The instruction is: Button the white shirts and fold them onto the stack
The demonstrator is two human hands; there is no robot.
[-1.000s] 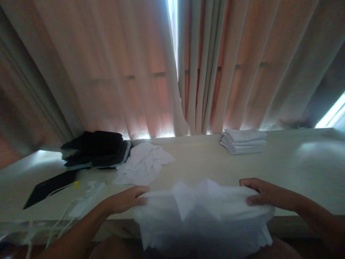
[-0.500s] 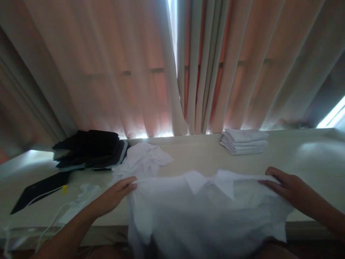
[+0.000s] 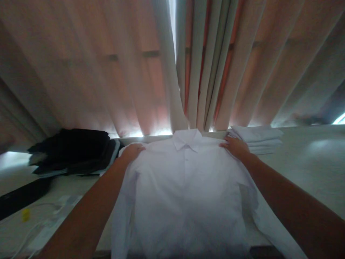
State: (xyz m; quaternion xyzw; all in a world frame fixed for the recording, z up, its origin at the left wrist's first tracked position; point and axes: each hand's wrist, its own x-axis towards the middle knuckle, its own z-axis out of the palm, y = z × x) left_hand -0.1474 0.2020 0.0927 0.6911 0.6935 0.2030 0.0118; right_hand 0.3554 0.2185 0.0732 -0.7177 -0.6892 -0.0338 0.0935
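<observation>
White shirt (image 3: 185, 187) lies spread front-up on the surface (image 3: 309, 169), collar (image 3: 187, 138) at the far edge, between both hands. Left hand (image 3: 132, 151) pressed flat on one shoulder, right hand (image 3: 234, 146) flat on the other; neither grips. Laying-out looks done; sleeves hang loose, no fold made yet. Folded white stack (image 3: 258, 138) just beyond right hand; dark clothes (image 3: 72, 149) past left hand.

The white shirt's (image 3: 185, 194) hem is cut off below; its left shoulder possibly hides crumpled cloth.
</observation>
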